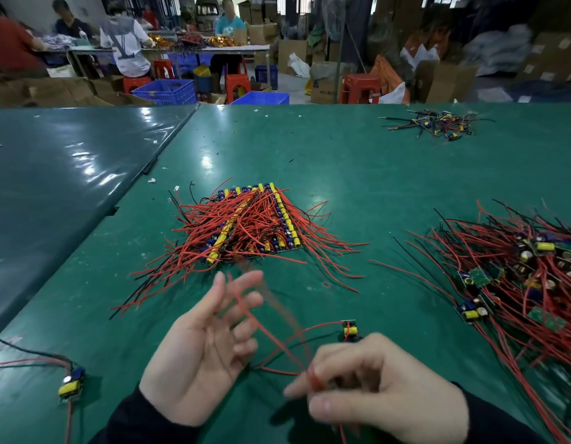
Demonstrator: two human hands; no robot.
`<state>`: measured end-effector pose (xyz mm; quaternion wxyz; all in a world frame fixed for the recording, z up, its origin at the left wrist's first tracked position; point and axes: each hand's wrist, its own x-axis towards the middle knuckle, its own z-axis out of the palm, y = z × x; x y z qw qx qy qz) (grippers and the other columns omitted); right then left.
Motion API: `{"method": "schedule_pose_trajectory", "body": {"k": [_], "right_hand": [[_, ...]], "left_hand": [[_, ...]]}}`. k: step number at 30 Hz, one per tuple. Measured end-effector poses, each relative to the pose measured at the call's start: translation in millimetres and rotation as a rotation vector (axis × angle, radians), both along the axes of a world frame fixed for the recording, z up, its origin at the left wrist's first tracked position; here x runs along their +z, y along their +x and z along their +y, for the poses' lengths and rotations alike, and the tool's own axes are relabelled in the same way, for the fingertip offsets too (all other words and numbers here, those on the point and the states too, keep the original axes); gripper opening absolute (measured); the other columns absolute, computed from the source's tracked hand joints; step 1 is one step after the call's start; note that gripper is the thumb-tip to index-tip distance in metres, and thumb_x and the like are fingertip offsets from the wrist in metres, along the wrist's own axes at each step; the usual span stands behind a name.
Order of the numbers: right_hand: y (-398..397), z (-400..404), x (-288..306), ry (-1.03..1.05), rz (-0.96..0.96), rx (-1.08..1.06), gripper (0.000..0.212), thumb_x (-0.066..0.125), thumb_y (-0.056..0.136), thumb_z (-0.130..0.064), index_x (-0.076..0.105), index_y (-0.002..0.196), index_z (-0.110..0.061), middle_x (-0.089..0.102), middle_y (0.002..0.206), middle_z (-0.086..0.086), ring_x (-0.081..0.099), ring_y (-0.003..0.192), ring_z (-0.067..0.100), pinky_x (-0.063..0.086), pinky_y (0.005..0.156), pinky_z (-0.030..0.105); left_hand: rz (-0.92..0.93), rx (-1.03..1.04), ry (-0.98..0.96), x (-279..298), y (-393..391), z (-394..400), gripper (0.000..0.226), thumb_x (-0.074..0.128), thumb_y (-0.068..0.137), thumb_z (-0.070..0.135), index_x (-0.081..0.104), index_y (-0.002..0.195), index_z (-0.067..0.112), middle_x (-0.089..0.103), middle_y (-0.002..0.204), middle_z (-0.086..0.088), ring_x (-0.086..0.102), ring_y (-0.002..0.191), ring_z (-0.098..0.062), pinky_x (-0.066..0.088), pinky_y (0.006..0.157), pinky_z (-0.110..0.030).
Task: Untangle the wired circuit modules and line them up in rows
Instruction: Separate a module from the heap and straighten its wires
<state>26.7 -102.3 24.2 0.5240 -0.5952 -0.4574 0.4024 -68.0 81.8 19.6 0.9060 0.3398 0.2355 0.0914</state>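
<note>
Right hand point(374, 392) grip pinches red wires point(271, 334); left hand point(201, 350) open — three module piles, two loose modules.

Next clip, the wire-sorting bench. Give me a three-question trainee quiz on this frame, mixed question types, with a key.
1. True or false: the left hand is closed tight around a circuit module.
2. Multiple choice: where do the modules already lined up in rows lie?
A. ahead of the hands, mid-table
B. at the far right corner
C. at the near left edge
3. Fill in: the right hand pinches a ___ wire.

Key
1. False: its fingers are spread, palm up, with red wire across them.
2. A. The tangled heap lies to the right, and a single module sits near left.
3. Red.
</note>
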Motion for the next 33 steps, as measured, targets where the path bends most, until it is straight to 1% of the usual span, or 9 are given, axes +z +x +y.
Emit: {"method": "schedule_pose_trajectory", "body": {"k": [2,4,9,13,18,24,27,29,33], "right_hand": [[1,3,0,0.067,0.258,-0.155,0.011,0.076,0.074,-0.012,0.078,0.082,-0.019,0.069,0.075,0.006,0.063,0.063,0.008,0.049,0.060,0.017],[1,6,-2,0.146,0.437,-0.380,0.018,0.086,0.061,-0.012,0.076,0.076,-0.011,0.066,0.069,0.010,0.066,0.060,0.017,0.052,0.054,0.020],[1,8,-2,0.245,0.545,-0.601,0.028,0.075,0.044,-0.002,0.072,0.072,-0.004,0.067,0.076,0.021,0.072,0.078,0.033,0.056,0.056,0.024],[-1,7,-5,0.257,0.385,-0.620,0.029,0.077,0.048,0.000,0.071,0.076,-0.004,0.070,0.079,0.020,0.071,0.081,0.035,0.056,0.064,0.023],[-7,7,-10,0.197,0.037,-0.606,0.030,0.084,0.063,0.000,0.071,0.084,-0.015,0.071,0.070,0.007,0.063,0.059,0.008,0.048,0.057,0.016],[-13,6,-14,0.210,-0.292,-0.528,0.028,0.082,0.064,-0.010,0.068,0.084,-0.022,0.068,0.080,0.003,0.065,0.063,0.013,0.050,0.058,0.022],[-7,2,-7,0.166,-0.093,-0.294,0.036,0.069,0.075,0.008,0.064,0.097,-0.021,0.070,0.088,0.006,0.069,0.074,0.015,0.051,0.068,0.022],[-2,0,-5,0.143,0.076,-0.246,0.033,0.057,0.079,0.013,0.066,0.095,-0.015,0.071,0.090,0.011,0.071,0.082,0.019,0.052,0.074,0.024],[-2,4,1,-0.005,0.429,-0.175,0.013,0.059,0.079,-0.007,0.070,0.085,-0.006,0.071,0.086,0.015,0.069,0.073,0.019,0.054,0.063,0.024]], "left_hand": [[-0.012,-0.085,0.005,-3,0,0,0.045,0.047,0.080,0.043,0.077,0.093,0.011,0.066,0.071,-0.005,0.051,0.045,-0.010,0.043,0.037,-0.018],[0.019,-0.199,0.039,-7,0,-4,0.037,0.048,0.080,0.028,0.076,0.092,0.006,0.068,0.074,-0.010,0.058,0.049,-0.015,0.049,0.042,-0.021],[0.033,-0.463,0.094,-6,-3,-12,0.022,0.057,0.076,0.005,0.074,0.089,0.000,0.065,0.073,-0.015,0.060,0.050,-0.022,0.049,0.044,-0.026],[-0.030,-0.455,0.199,-3,-5,-14,0.027,0.065,0.069,0.004,0.073,0.094,-0.001,0.067,0.075,-0.015,0.060,0.050,-0.019,0.049,0.047,-0.023],[-0.094,-0.102,0.523,-7,0,-31,0.042,0.083,0.053,0.008,0.075,0.095,0.013,0.067,0.072,-0.013,0.060,0.047,-0.020,0.046,0.044,-0.021],[-0.096,-0.064,0.605,-5,-1,-32,0.033,0.087,0.045,0.000,0.078,0.074,0.009,0.064,0.055,-0.011,0.058,0.045,-0.012,0.045,0.045,-0.016],[-0.109,-0.088,0.480,-3,-3,-25,0.016,0.078,0.053,0.004,0.075,0.068,0.003,0.060,0.050,-0.011,0.054,0.041,-0.010,0.042,0.041,-0.015],[-0.128,-0.164,0.424,-1,-6,-20,0.030,0.088,0.045,0.013,0.074,0.068,0.000,0.059,0.051,-0.010,0.053,0.040,-0.010,0.042,0.039,-0.015],[-0.162,-0.270,0.552,2,-9,-20,0.040,0.091,0.044,0.026,0.075,0.072,0.002,0.061,0.051,-0.010,0.053,0.039,-0.011,0.041,0.039,-0.016]]}}
